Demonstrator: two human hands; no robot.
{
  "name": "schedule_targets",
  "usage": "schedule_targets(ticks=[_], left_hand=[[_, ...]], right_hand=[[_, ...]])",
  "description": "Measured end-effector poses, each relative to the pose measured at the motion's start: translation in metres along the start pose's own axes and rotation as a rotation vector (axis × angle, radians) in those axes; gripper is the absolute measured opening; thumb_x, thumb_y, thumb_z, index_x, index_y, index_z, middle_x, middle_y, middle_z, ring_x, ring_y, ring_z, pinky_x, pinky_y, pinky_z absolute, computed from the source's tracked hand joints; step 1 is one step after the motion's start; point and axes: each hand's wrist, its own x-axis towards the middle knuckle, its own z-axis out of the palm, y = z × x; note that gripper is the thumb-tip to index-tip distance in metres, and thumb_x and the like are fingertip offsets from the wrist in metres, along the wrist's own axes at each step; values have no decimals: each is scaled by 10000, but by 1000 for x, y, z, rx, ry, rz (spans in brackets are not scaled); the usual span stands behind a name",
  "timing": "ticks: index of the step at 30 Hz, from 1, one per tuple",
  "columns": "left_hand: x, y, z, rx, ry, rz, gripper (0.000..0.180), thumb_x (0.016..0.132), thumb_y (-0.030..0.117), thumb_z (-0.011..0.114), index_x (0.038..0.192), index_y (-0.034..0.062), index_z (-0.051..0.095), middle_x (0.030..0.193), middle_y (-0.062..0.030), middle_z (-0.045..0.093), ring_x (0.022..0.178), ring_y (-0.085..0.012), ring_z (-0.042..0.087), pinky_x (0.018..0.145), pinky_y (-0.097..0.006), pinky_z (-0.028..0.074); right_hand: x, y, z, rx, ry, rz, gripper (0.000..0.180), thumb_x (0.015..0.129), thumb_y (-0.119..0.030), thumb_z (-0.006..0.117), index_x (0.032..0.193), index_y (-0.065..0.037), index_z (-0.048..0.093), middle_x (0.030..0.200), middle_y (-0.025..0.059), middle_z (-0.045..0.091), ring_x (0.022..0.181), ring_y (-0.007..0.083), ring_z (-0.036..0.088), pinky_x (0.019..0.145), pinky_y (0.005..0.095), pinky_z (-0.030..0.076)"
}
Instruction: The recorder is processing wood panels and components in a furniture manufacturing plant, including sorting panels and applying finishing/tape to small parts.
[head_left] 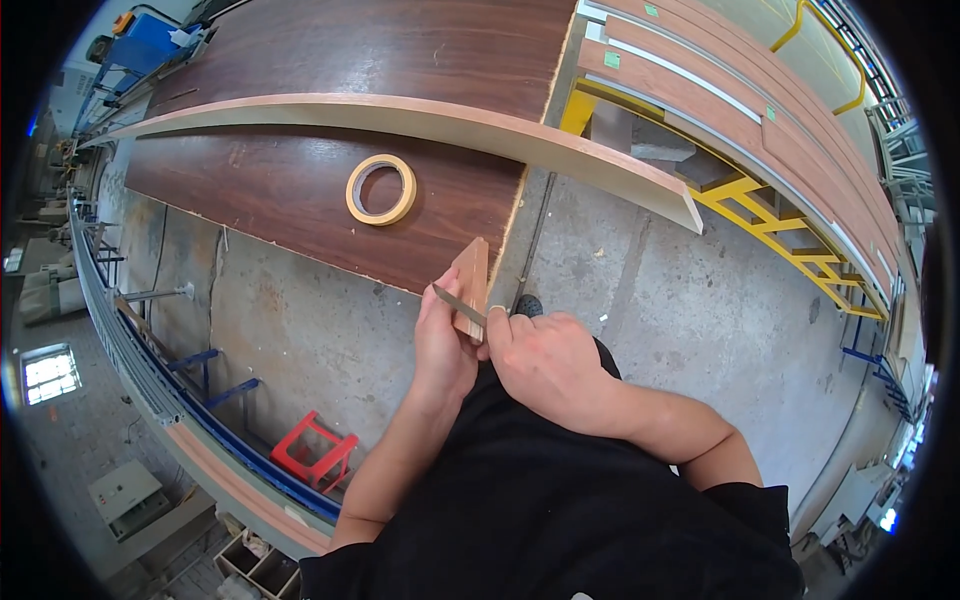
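My left hand [436,340] grips a small reddish-brown wooden block [474,270], its fingers wrapped round the side and its pointed end tilted up and away. In my right hand [550,365], a thin flat grey metal strip [456,303] is held between closed fingers. That strip lies slantwise across the block, its far end close to my left thumb; whether it is a file or a blade I cannot tell. Both hands are close together in front of my body, just off the near corner of a dark brown wood-grain board [270,185].
On the board lies a roll of yellowish tape [407,203], beyond it a long pale plank [430,122] standing on edge. Yellow racking [760,200] with stacked wooden panels [700,80] stands at right. A red plastic stool [315,450] and a long metal-edged rail [150,375] are at left.
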Motion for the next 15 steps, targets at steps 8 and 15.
schedule_targets(ticks=[8,15], left_hand=[[-9,17,-15,612,-279,136,555,916,334,628,1334,29,426,935,-84,574,536,-159,510,468,-316,458],[-1,32,-16,1476,-139,1125,349,756,45,690,1097,27,616,1016,-156,638,834,-337,637,738,-366,510]], right_hand=[[20,11,-20,208,-66,69,114,823,-109,560,770,-19,514,652,145,617,570,315,633,510,421,507],[18,9,-20,184,-80,84,137,838,-117,561,755,-19,514,646,145,610,572,318,631,515,426,502]])
